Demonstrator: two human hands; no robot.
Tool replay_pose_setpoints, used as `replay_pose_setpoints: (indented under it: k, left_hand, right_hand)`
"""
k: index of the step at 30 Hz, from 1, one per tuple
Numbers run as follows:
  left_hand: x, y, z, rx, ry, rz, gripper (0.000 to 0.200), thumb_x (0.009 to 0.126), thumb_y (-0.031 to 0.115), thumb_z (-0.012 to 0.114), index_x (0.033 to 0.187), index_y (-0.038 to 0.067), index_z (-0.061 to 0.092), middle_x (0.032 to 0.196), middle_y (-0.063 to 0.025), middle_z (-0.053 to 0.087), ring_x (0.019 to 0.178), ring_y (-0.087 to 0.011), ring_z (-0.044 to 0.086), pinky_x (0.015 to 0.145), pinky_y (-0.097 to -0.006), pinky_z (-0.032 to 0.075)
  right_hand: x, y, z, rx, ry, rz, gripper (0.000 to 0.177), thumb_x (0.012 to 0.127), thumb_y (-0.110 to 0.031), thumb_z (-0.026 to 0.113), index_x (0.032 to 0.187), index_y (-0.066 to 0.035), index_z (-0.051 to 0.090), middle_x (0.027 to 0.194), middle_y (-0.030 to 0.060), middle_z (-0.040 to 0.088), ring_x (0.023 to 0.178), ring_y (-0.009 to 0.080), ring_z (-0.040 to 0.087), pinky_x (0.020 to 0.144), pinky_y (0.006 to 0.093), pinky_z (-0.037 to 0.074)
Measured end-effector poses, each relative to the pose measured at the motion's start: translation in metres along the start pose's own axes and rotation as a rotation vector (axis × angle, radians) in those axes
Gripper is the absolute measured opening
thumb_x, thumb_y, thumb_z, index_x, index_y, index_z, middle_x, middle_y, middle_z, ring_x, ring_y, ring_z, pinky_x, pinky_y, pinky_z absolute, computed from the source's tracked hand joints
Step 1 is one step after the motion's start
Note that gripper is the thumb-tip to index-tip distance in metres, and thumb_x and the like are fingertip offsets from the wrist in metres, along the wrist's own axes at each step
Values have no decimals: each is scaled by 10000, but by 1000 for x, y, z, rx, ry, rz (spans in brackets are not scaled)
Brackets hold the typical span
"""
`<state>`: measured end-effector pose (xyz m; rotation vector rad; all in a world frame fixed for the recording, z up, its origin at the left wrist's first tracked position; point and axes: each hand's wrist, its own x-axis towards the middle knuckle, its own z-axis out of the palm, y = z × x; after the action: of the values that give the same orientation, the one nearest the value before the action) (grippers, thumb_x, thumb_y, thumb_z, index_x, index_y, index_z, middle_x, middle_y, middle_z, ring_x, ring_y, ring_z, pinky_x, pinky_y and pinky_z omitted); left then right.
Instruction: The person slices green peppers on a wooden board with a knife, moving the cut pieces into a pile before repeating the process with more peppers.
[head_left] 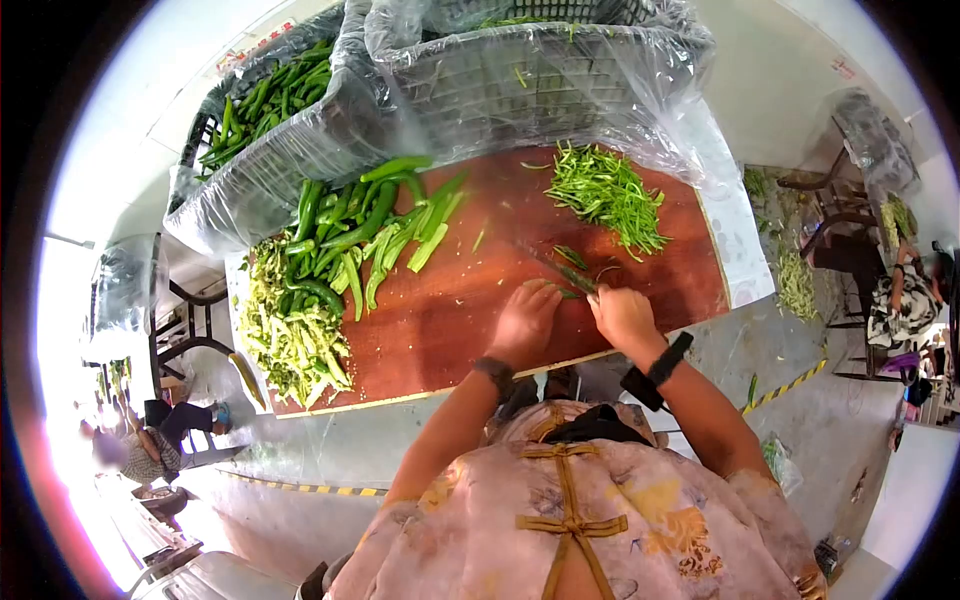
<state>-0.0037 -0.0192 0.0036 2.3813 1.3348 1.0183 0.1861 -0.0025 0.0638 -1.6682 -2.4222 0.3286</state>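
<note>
My right hand (627,322) is wrapped round the handle of a knife (552,264), whose blade points away and to the left over the reddish-brown board. Close by on the left, my left hand (526,320) has curled fingers pressed down on a piece of green pepper (568,294), mostly hidden beneath them. Just beyond the blade lies a small cut green piece (570,257). Thin green pepper shreds (607,196) are heaped farther back on the right. To the left lie split green peppers (412,240) and whole long green peppers (345,222).
Pale pepper cores and seeds (295,335) are piled at the board's left end. Plastic-lined crates stand behind: one holds whole peppers (285,90), and a larger crate (540,85) is beside it. People sit at far left and far right. Scraps (795,285) litter the right floor.
</note>
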Motion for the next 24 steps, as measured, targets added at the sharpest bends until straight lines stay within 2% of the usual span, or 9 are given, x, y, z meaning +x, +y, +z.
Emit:
replay_pose_setpoints:
  k: [2,4,11,13,16,21,24]
  left_hand:
    - [2,3,-4,9,8,29,319,740,39,517,1048,19,600,1088,-127,571,1086,-313,498,921,-426,419]
    - [5,5,-7,19,-96,-7,318,739,36,517,1044,20,602,1099,-131,560,1094,-320,490,927,-422,414]
    - [3,0,-3,-6,-82,16,331,721,39,522,1039,40,613,1099,-118,561,1099,-311,488,929,-419,409]
    - [4,3,-8,105,-82,40,322,719,53,523,1025,59,623,1090,-105,570,1089,-305,494,915,-418,415]
    - [0,-4,-3,81,-60,39,305,723,64,519,1005,74,633,1088,-97,576,1081,-300,501,900,-425,421]
    - [-2,-6,1,53,-82,-12,289,737,76,514,999,64,636,1099,-99,581,1084,-297,505,890,-428,430]
    - [-2,-8,4,27,-68,8,289,746,75,516,1011,44,628,1108,-104,581,1083,-300,506,888,-425,432]
  right_hand:
    - [-18,-2,-10,17,-59,0,231,854,-255,560,807,-32,598,632,182,602,595,362,602,538,459,477]
    - [-31,0,-9,3,-67,1,229,851,-254,563,813,-31,599,630,184,602,597,363,602,541,461,477]
    - [-38,-2,-13,-7,-79,3,228,840,-247,572,809,-23,600,613,182,599,600,361,608,548,461,482]
    - [-38,-3,-14,-9,-101,20,226,838,-242,572,809,-19,597,614,186,598,595,362,608,543,460,483]
    - [-38,-3,-6,-29,-128,39,218,837,-230,571,806,-15,590,613,190,597,586,363,607,537,459,485]
    - [-26,-6,12,-37,-164,32,199,838,-214,565,798,-20,584,607,180,599,584,356,611,540,454,493]
    - [2,-9,20,-21,-87,-26,207,842,-224,560,791,-25,588,613,179,602,584,353,613,539,453,492]
